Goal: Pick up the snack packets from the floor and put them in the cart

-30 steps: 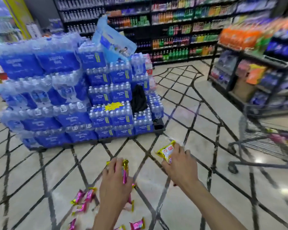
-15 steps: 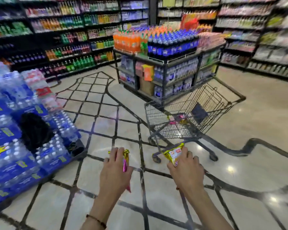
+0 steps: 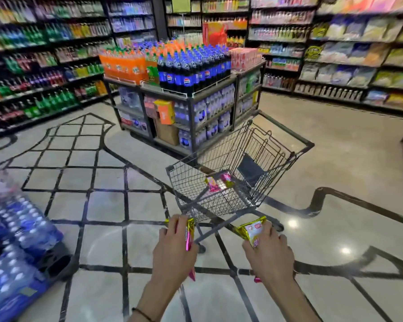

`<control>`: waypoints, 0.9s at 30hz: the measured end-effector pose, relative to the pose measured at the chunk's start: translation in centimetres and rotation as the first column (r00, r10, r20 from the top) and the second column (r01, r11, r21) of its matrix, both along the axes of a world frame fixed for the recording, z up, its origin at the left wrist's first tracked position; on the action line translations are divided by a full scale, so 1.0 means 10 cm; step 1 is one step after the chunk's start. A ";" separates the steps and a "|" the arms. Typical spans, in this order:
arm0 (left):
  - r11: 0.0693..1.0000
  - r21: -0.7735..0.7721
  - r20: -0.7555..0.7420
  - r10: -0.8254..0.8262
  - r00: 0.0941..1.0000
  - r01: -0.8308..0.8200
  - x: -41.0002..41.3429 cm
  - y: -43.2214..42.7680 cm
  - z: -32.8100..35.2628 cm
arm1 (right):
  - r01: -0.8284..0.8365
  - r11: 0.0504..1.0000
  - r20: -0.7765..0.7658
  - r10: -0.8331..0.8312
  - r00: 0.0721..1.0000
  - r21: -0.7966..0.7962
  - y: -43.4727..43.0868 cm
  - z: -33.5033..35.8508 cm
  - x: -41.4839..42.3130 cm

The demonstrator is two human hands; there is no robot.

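Note:
My left hand [image 3: 173, 249] grips a pink and gold snack packet [image 3: 189, 233], held edge-on. My right hand [image 3: 269, 253] grips another gold-edged snack packet [image 3: 251, 230] with a pink and white face. Both hands are raised just short of the near end of a wire shopping cart [image 3: 189, 182] that stands straight ahead. Two pink and gold packets [image 3: 219, 182] lie on the cart's mesh bottom. No packets on the floor are in view.
A display rack [image 3: 189, 96] stacked with orange and dark soda bottles stands right behind the cart. Shrink-wrapped water bottle packs [image 3: 16, 240] are piled at my lower left. Drink shelves line the left wall and bagged goods the right. The tiled floor spreads around the cart.
My view has swung right, away from the water packs and the packets on the floor, onto the cart. Both hands kept their packets and came closer to the cart.

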State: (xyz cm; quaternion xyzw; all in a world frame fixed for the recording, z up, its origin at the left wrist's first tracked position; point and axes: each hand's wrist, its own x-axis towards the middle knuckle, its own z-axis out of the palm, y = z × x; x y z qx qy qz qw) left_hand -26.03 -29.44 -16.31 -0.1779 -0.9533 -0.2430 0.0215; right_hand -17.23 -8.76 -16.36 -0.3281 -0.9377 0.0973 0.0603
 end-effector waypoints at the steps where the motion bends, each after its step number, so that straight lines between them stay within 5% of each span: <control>1: 1.000 0.002 0.000 -0.023 1.000 0.023 -0.14 0.02 0.01 | 0.009 1.000 0.004 -0.009 1.000 0.004 0.00 0.03 -0.15; 13: 0.993 -0.003 0.013 -0.117 0.993 0.117 -1.70 0.45 -0.13 | 0.047 0.997 -0.026 -0.049 0.998 -0.061 0.27 0.09 -1.65; 27: 0.997 -0.054 0.109 0.064 0.992 -0.058 -3.60 1.81 -0.64 | -0.147 0.974 0.046 0.157 0.986 -0.173 1.74 -0.53 -4.02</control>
